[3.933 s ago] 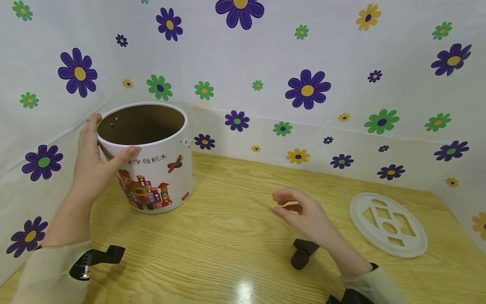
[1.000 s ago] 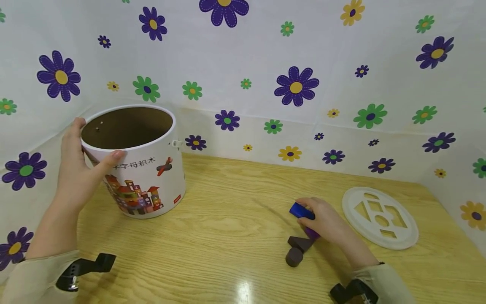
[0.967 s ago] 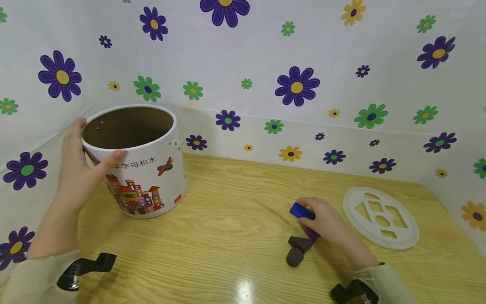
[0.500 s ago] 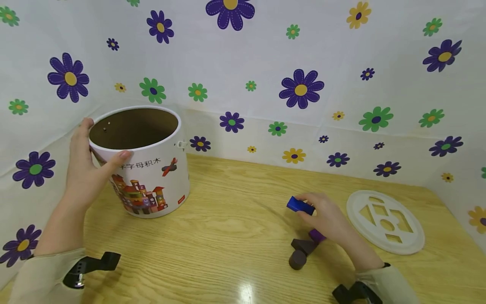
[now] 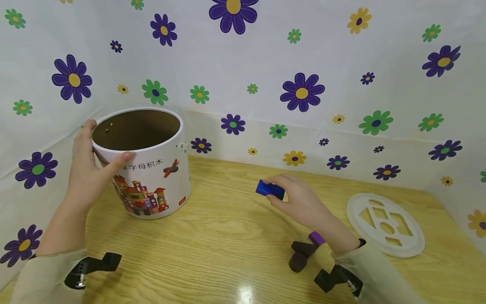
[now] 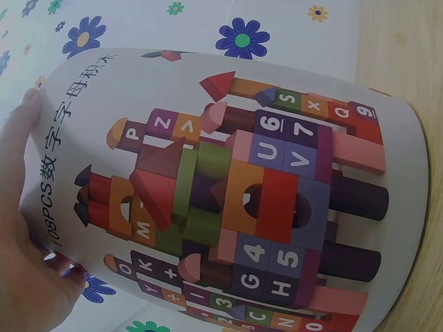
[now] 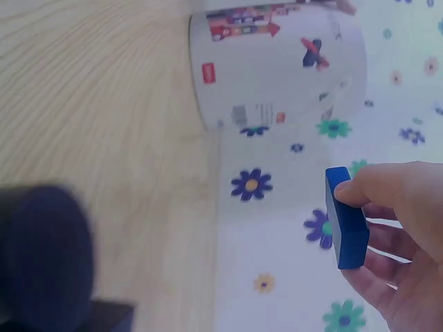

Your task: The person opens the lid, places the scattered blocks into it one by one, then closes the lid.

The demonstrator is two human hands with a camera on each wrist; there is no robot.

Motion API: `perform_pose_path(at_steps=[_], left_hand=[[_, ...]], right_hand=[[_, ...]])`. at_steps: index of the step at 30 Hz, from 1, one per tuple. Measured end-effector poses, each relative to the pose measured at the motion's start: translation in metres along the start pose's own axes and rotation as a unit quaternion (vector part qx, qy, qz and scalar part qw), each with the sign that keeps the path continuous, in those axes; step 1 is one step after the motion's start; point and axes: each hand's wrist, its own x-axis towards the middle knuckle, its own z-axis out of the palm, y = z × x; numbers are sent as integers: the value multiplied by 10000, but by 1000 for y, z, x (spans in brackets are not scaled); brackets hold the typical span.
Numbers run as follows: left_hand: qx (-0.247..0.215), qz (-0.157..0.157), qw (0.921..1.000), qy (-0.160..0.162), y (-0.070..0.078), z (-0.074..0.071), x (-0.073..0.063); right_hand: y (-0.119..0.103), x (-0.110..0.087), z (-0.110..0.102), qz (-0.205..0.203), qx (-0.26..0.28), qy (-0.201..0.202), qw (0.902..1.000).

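Observation:
My left hand (image 5: 89,177) holds a white bucket (image 5: 171,177) by its left side, thumb over the outside just below the rim. The bucket stands upright, printed with pictures of letter blocks; its bottom inside is hidden. In the left wrist view, the bucket's printed wall (image 6: 277,194) fills most of the frame. My right hand (image 5: 300,200) pinches a blue toy block (image 5: 270,190) between thumb and fingers, above the table and to the right of the bucket. The right wrist view shows this blue block (image 7: 348,225) raised, its long side facing the camera.
On the table below my right forearm lie a purple block (image 5: 317,238), a dark triangular block (image 5: 303,248) and a dark cylinder block (image 5: 298,262). A round white lid with shaped holes (image 5: 357,211) lies at right. A flowered cloth (image 5: 262,55) hangs behind.
The right hand first had no block visible, then held the blue block beside the purple one; it has since carried the blue block left and away toward the bucket. The left hand keeps its hold.

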Motion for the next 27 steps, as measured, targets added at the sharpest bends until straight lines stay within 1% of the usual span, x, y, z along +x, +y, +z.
perform_pose_path(at_steps=[8,12,14,17,21,24,27], left_hand=[[91,-32,10000,8,0,0,0],[78,-29,10000,15,-1,-1,1],[63,-5,10000,16,-2,0,1],[60,10,10000,9,-2,0,1],[76,41,10000,23,-2,1,1],[46,64,10000,29,-2,1,1],[-1,69,10000,37,-3,0,1]], right_hand=[[-43,35,-6,-580,-132,77,9982],[-61,53,-6,-825,-6,92,9966],[-69,61,-5,-854,121,76,9962],[-77,73,-3,-756,432,52,9962],[-89,91,2,-652,857,160,9941],[-100,105,6,-707,1204,246,9899],[-110,118,10,-675,1567,190,9852]])
